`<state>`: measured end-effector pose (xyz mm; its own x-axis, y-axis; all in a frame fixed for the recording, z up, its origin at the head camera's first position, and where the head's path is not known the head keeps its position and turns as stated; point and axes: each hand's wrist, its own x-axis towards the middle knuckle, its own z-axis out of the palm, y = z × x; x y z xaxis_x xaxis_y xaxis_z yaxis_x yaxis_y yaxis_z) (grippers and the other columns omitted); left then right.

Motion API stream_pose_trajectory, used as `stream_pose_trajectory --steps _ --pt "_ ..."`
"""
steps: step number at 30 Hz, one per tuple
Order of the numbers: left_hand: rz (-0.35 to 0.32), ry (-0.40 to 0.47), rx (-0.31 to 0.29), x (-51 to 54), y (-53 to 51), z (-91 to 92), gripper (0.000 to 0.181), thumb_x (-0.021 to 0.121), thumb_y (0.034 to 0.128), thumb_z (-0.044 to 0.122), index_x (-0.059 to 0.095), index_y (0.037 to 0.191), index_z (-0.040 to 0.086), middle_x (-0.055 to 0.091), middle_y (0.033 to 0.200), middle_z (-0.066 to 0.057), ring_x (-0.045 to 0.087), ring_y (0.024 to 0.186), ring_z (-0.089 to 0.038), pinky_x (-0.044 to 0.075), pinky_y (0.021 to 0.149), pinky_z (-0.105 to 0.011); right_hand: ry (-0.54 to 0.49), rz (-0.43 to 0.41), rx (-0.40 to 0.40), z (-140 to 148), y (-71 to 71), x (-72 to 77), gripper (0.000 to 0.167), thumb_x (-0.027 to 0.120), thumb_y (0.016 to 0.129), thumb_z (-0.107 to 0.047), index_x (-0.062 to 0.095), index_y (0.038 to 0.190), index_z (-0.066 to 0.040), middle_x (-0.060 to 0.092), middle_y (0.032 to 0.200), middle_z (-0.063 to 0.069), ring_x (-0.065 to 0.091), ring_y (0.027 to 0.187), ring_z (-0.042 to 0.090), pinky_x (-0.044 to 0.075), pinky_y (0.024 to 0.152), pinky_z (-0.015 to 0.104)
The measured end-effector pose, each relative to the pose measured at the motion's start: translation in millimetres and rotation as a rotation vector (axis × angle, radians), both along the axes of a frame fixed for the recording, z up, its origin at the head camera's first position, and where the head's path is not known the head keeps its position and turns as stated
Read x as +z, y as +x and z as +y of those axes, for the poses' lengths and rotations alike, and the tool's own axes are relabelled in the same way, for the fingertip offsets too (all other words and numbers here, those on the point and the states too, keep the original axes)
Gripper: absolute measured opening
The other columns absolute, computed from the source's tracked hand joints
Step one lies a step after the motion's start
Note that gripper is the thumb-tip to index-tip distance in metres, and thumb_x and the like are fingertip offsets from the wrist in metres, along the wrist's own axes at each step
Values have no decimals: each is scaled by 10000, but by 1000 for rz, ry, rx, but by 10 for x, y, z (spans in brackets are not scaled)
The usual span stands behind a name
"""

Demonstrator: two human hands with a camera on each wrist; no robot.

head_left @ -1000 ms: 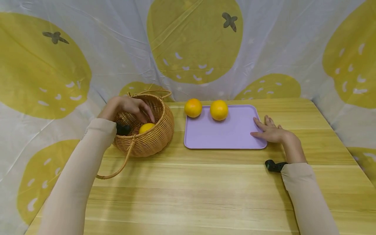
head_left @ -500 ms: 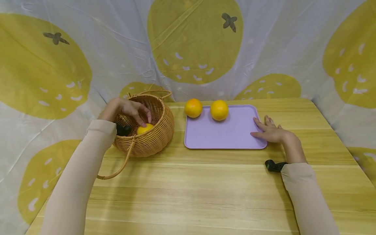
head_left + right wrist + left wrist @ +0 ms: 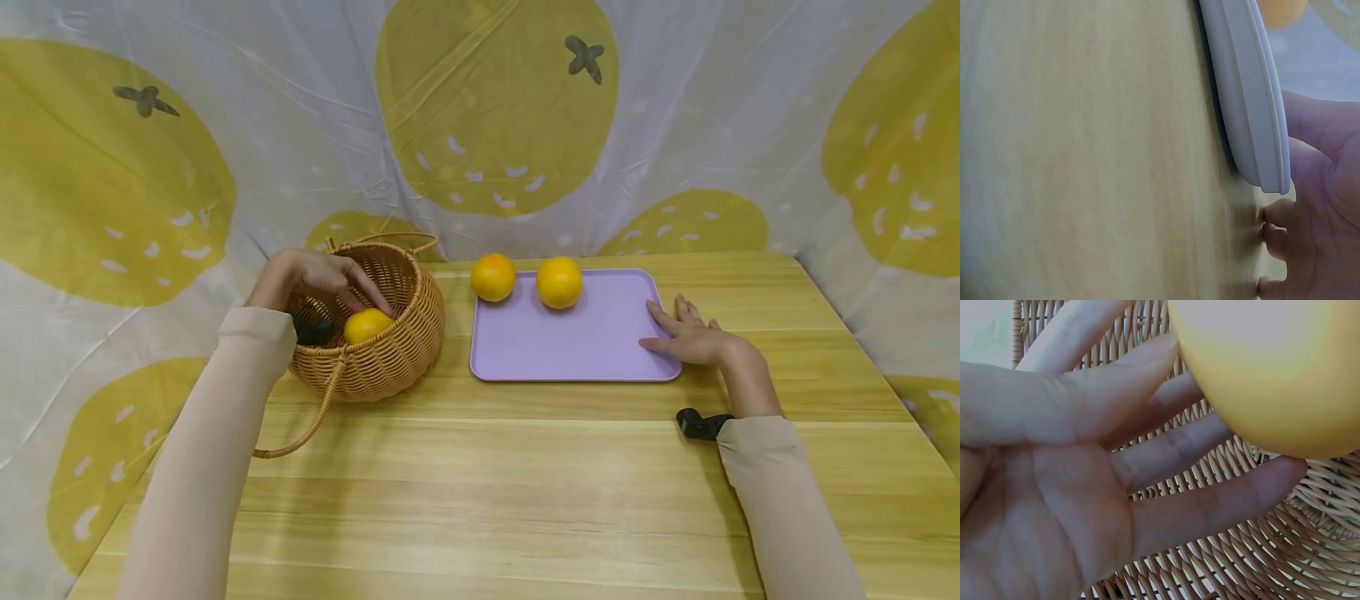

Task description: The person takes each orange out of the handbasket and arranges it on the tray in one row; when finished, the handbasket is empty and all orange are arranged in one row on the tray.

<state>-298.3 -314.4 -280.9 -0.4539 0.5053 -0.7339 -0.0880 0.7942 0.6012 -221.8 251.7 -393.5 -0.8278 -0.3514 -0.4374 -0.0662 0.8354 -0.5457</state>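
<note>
In the head view my left hand (image 3: 330, 275) reaches down into a round wicker basket (image 3: 397, 358). Its fingers and thumb are at an orange (image 3: 367, 325) inside; in the left wrist view the thumb tip meets the side of this orange (image 3: 1272, 369) while other fingers pass behind and under it. On the right, my right hand (image 3: 693, 340) lies with spread fingers over the right edge of a lilac tray (image 3: 600, 342), some fingers on the table beside it. One orange (image 3: 558, 282) sits on the tray, another (image 3: 493, 277) at its back left corner.
The basket's handle (image 3: 318, 417) hangs down at its front onto the wooden table (image 3: 480, 500). A curtain (image 3: 660, 108) with a yellow fruit print stands behind and at both sides. A black device (image 3: 701, 424) is at my right wrist.
Inside the basket, the orange has shifted slightly left and shows more above the rim. My left fingers have changed their place around it. The right hand and tray have stayed still.
</note>
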Motion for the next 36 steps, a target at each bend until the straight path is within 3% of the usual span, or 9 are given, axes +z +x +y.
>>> stream_pose_trajectory --steps 4,6,13,17,23,26,30,36 --pt "-37 28 60 -5 18 -3 366 562 1058 71 625 1416 31 580 1494 -91 663 1180 -197 563 1013 -445 2 -1 0 6 -4 -9 869 460 1074 -501 -12 1650 -54 -287 1607 378 -288 1502 527 -163 1152 753" --pt "-41 32 61 -13 19 -4 368 569 1059 92 623 1418 29 590 1484 -77 653 1201 -187 561 1016 -441 3 -1 -2 3 -5 -8 867 458 1075 -502 -13 1650 -54 -289 1607 377 -289 1502 525 -161 1152 753" --pt "-18 -54 -29 -36 27 -8 416 693 999 151 643 1399 48 497 1570 -121 511 1382 -213 492 1112 -388 7 1 1 14 -15 0 875 474 1071 -485 -19 1649 -51 -283 1605 385 -289 1503 526 -147 1156 755" --pt "-51 -55 -76 -44 20 -20 420 634 1038 174 604 1442 65 398 1634 -154 409 1474 -251 451 1154 -382 6 4 2 12 -8 8 883 483 1068 -481 -20 1646 -41 -281 1602 391 -288 1501 532 -148 1154 756" --pt "-204 10 -51 -62 2 -8 372 517 1087 128 589 1452 115 532 1486 -83 586 1260 -179 493 1072 -356 -8 0 -2 17 -13 -27 878 470 1069 -490 -22 1646 -48 -292 1603 381 -300 1501 521 -164 1153 750" --pt "-242 25 -46 -71 4 -13 352 494 1094 122 596 1431 143 584 1373 -27 610 1171 -157 503 1034 -351 -1 0 -1 12 -7 -14 881 477 1068 -484 -21 1646 -44 -289 1602 385 -293 1502 525 -151 1155 754" --pt "-196 24 -52 -91 6 -27 357 509 1084 104 589 1432 106 601 1317 -24 606 1098 -147 512 992 -333 -10 4 2 6 -6 -12 892 484 1062 -493 -12 1646 -37 -282 1599 395 -291 1500 529 -156 1151 755" --pt "-36 -17 -42 -63 28 -25 392 635 1020 97 614 1402 12 606 1405 -59 577 1068 -137 527 867 -283 -24 5 -3 13 -12 -31 914 478 1050 -541 -6 1649 -49 -283 1607 383 -294 1507 516 -168 1153 749"
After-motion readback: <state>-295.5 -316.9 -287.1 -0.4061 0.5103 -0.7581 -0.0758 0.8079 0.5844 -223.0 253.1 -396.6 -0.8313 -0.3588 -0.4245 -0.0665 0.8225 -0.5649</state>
